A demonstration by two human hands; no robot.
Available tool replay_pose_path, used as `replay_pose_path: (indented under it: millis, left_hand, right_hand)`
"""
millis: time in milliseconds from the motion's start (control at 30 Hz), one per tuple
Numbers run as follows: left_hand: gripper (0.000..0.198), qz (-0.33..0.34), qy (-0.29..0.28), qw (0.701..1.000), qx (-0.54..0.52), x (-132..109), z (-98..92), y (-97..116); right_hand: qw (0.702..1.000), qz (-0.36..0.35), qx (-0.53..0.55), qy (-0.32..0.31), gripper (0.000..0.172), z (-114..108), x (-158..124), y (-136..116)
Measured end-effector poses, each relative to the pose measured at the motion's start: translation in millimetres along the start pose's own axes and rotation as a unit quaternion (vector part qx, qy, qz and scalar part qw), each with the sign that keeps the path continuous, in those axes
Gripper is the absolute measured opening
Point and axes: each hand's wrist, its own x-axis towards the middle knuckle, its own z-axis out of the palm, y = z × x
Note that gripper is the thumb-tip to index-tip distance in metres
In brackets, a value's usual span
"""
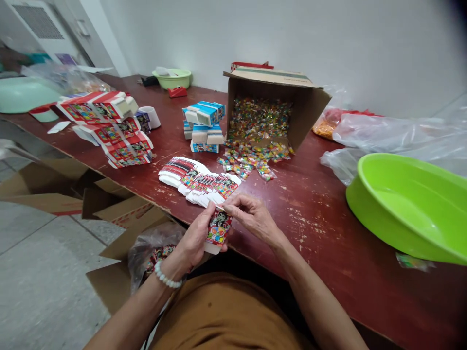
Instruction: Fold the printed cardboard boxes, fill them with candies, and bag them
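Small box, as the head view shows it: red, with a black-and-white cartoon figure above bright, many-coloured round shapes, and a plain white flap hanging at its lower end. It sits upright in the left hand, which is clamped around it from the side. The right hand is at the box's top edge, thumb and forefinger close together; whether they pinch the card there cannot be made out. Just beyond both hands, a fanned row of matching flattened boxes lies on the table, with candy packets farther past it. The left fingers and palm hide the box's back and one side, and the right thumb obscures its top. Right of the right hand, a green tub is cut off by the frame.
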Motion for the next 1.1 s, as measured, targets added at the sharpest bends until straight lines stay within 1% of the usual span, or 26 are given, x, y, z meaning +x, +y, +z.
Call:
replay_pose_path:
  millis: [33,133,233,300,433,500,567,667,800,867,933,1000,1033,1100]
  left_hand:
    - [0.055,0.017,0.005,1.0,0.014,1,0.6,0]
    - [0.054,0.068,0.016,0.996,0.058,3,1.0,0]
    - [0.057,0.077,0.014,0.993,0.093,3,-0.6,-1]
    - [0.059,0.077,0.01,0.992,0.102,3,-1.7,-2]
    - [0.059,0.078,-0.001,0.992,0.098,5,-2.8,-5]
    - [0.059,0.075,-0.007,0.992,0.101,6,-3.7,-6]
    - [0.059,0.073,-0.008,0.992,0.102,6,-5.0,-7]
    - [0.058,0.07,-0.002,0.992,0.106,6,-7.1,-8]
    - [0.058,0.075,0.021,0.993,0.086,8,-7.9,-11]
    - [0.062,0.061,0.002,0.997,0.047,8,-7.2,-12]
    - [0.064,0.038,-0.026,0.999,0.007,8,-5.4,-14]
    - [0.062,0.029,-0.036,0.999,-0.01,4,-2.9,-19]
    - [0.06,0.028,-0.032,0.999,-0.011,1,-1.6,-23]
    - [0.056,0.02,-0.026,0.999,-0.017,-8,0.0,-33]
  right_hand:
    - [1.0,0.017,0.019,-0.001,0.023,-1,2,-1]
    - [0.997,0.057,0.051,-0.005,0.017,-2,8,-1]
    - [0.994,0.087,0.061,-0.02,0.014,-4,12,1]
    - [0.993,0.095,0.071,-0.017,0.012,-5,12,1]
    - [0.996,0.066,0.05,0.024,0.01,-1,7,1]
    - [0.997,0.06,0.037,0.027,0.01,1,6,1]
    - [0.997,0.069,0.03,0.026,0.01,2,5,3]
    - [0.997,0.069,0.021,0.014,0.01,1,5,4]
    - [0.998,0.034,0.029,-0.033,0.012,-1,1,3]
    - [0.999,0.008,0.015,-0.04,0.016,3,-6,2]
    - [1.0,-0.008,-0.002,-0.016,0.015,9,-16,4]
    - [1.0,0.0,-0.003,0.003,0.014,12,-24,11]
    - [1.0,0.01,-0.002,-0.005,0.015,11,-25,15]
    - [0.998,0.043,-0.033,-0.024,0.016,-2,-19,26]
